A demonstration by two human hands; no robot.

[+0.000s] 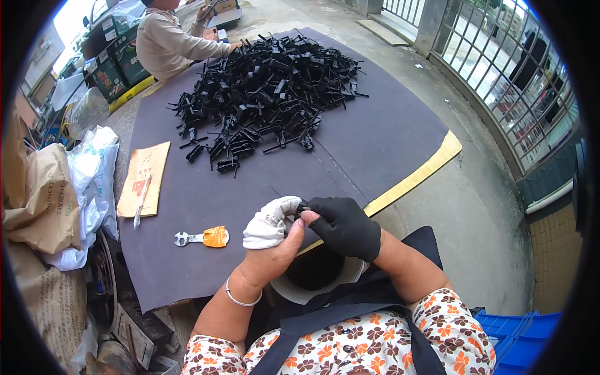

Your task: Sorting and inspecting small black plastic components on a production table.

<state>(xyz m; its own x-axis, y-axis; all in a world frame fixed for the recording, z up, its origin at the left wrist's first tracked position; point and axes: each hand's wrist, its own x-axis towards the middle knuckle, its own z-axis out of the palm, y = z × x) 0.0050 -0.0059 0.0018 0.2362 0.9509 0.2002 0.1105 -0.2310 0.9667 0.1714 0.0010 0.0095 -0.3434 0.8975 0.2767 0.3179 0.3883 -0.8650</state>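
My left hand (270, 226), wearing a cut-off white glove, and my right hand (344, 226), in a black glove, meet above a white bucket (294, 294) at my lap. Both pinch a small black plastic part (301, 208) between their fingertips. A big heap of the same black plastic parts (269, 87) lies on the dark mat (375, 137) farther away, well out of reach of both hands.
A wrench with an orange-wrapped handle (203, 237) and a tan paper packet (145, 177) with a pen lie left on the mat. Sacks and white bags (56, 200) pile at the left. Another person (165, 40) sits at the far side. Blue crate (519, 337) lower right.
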